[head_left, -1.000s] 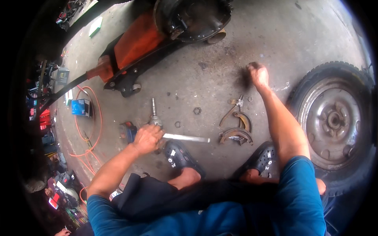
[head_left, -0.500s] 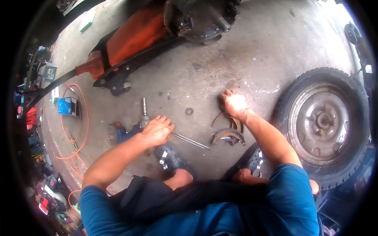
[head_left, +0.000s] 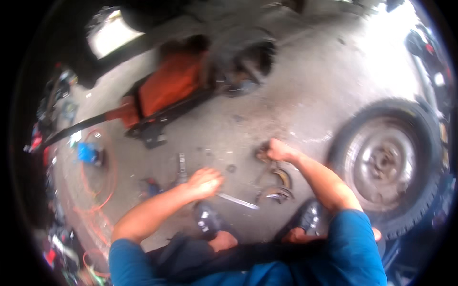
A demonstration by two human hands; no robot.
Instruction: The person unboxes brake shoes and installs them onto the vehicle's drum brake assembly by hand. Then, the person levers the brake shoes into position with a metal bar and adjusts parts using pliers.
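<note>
My right hand (head_left: 282, 150) is closed at the small rusty metal part (head_left: 262, 152) beside its fingers, whose exact kind is blurred. Just below it on the floor lie two curved brake shoes (head_left: 282, 178), one nearer my right foot. My left hand (head_left: 206, 182) is curled above the floor, over one end of a long thin metal tool (head_left: 238, 201); motion blur hides whatever its fingers hold. Left of that hand is a blue-bodied power tool (head_left: 150, 187), partly hidden by my forearm, with a long socket extension (head_left: 182, 163) upright in view near it.
A wheel with a tyre (head_left: 336, 167) lies at the right. Far left of centre stands an orange floor jack (head_left: 169, 86), beside a dark wheel hub (head_left: 248, 66). A blue box (head_left: 88, 153) and an orange hose (head_left: 113, 176) are at the left. A nut (head_left: 231, 168) lies between my hands.
The whole view has shifted, so the floor things appear lower. My left hand has moved right and curled more. My right hand has moved slightly away from the brake shoes, with the rusty part showing beside it.
</note>
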